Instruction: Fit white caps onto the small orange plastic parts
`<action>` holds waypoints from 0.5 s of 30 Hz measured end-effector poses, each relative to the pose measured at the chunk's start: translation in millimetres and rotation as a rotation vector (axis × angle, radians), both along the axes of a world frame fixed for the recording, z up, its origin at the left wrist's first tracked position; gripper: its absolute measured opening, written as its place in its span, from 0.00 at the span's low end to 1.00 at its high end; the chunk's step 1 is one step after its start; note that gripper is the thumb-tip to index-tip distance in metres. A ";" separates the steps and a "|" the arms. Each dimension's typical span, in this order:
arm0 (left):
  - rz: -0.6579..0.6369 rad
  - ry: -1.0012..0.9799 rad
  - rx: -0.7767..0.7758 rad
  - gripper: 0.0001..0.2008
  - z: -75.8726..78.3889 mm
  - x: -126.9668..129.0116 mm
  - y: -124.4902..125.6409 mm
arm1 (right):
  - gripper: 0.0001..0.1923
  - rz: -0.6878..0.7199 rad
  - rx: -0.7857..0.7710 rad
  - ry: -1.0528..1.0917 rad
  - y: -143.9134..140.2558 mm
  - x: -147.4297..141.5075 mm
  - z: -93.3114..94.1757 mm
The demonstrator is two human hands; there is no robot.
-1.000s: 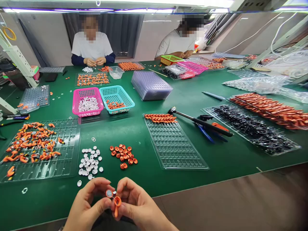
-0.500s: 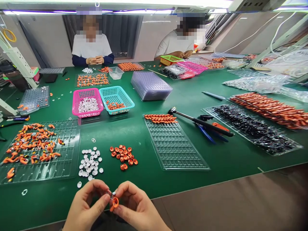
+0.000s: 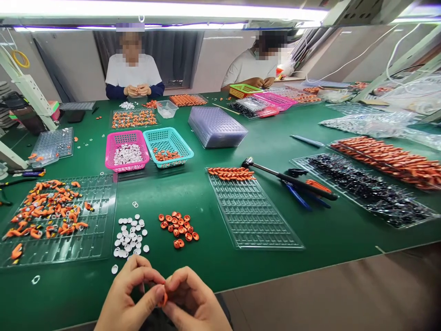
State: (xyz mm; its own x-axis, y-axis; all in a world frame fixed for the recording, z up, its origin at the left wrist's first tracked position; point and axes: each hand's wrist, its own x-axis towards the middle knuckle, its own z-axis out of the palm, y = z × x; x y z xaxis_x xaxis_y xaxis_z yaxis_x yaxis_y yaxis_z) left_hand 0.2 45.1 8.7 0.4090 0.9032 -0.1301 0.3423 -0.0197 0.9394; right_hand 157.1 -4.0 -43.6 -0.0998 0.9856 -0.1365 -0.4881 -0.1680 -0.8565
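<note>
Near the table's front edge, my left hand (image 3: 133,294) and my right hand (image 3: 195,296) meet with their fingertips pinched together. Both are closed on a small orange cup-shaped piece (image 3: 164,299), which is mostly covered by my fingers. No white disc shows between the fingertips now. Just beyond my left hand lies a loose group of small white discs (image 3: 130,236). Several similar orange cup-shaped pieces (image 3: 178,225) sit in a cluster beyond my right hand.
A clear tray (image 3: 103,230) of orange parts lies left. Another clear tray (image 3: 258,220) holds orange pieces at its far end. A hammer (image 3: 292,179) and blue-handled pliers (image 3: 298,196) lie right. Pink (image 3: 109,156) and turquoise (image 3: 189,148) baskets stand behind. Two people sit across.
My fingertips have closed together over the orange piece. The small white disc that showed at my right fingertips is now out of sight. The view has tilted slightly upward.
</note>
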 end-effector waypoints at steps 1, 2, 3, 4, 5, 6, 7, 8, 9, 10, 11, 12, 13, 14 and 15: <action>0.005 0.013 0.022 0.09 0.7 0.4 -0.5 | 0.17 0.015 -0.019 0.034 0.4 -0.4 0.3; 0.006 0.022 0.041 0.09 1.4 0.8 -1.1 | 0.18 0.036 -0.028 0.064 0.9 -0.6 0.1; 0.003 0.028 0.058 0.09 1.8 1.0 -1.6 | 0.18 0.057 -0.029 0.088 1.5 -0.9 -0.4; 0.001 0.037 0.075 0.10 1.9 1.3 -1.9 | 0.18 0.076 -0.025 0.102 2.0 -1.1 -1.2; 0.001 0.052 0.093 0.10 1.7 1.5 -2.1 | 0.19 0.085 -0.022 0.103 2.3 -1.4 -1.9; 0.002 0.078 0.116 0.11 1.2 1.8 -2.1 | 0.19 0.081 -0.022 0.091 2.2 -1.8 -2.4; 0.000 0.114 0.142 0.12 0.6 2.0 -1.9 | 0.19 0.064 -0.026 0.065 1.8 -2.2 -2.7; -0.007 0.154 0.168 0.11 -0.1 2.3 -1.7 | 0.20 0.039 -0.030 0.028 1.0 -2.9 -2.8; -0.014 0.190 0.192 0.11 -0.7 2.7 -1.4 | 0.20 0.014 -0.032 -0.018 0.0 -3.6 -2.8; -0.025 0.215 0.213 0.10 -1.0 3.1 -1.2 | 0.20 -0.010 -0.031 -0.067 -1.1 -4.4 -2.6; -0.030 0.226 0.232 0.09 -0.9 3.5 -1.3 | 0.21 -0.028 -0.026 -0.115 -2.2 -5.2 -2.4; -0.023 0.227 0.249 0.07 -0.7 4.0 -1.5 | 0.21 -0.041 -0.019 -0.159 -3.1 -5.8 -2.2; -0.004 0.218 0.264 0.06 -0.2 4.5 -2.1 | 0.20 -0.052 -0.013 -0.195 -3.9 -6.3 -1.9; 0.019 0.204 0.276 0.06 0.2 5.1 -2.9 | 0.20 -0.062 -0.008 -0.222 -4.3 -6.5 -1.6; 0.041 0.187 0.283 0.05 0.4 5.7 -4.0 | 0.20 -0.074 -0.004 -0.239 -4.4 -6.4 -1.1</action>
State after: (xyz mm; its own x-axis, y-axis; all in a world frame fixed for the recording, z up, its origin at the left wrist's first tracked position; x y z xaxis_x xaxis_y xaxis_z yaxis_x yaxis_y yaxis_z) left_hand 5.8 41.1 9.2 0.3644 0.9294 0.0591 0.5144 -0.2537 0.8192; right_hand 150.7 -8.4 -44.8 0.0085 0.9885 -0.1512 -0.2828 -0.1426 -0.9485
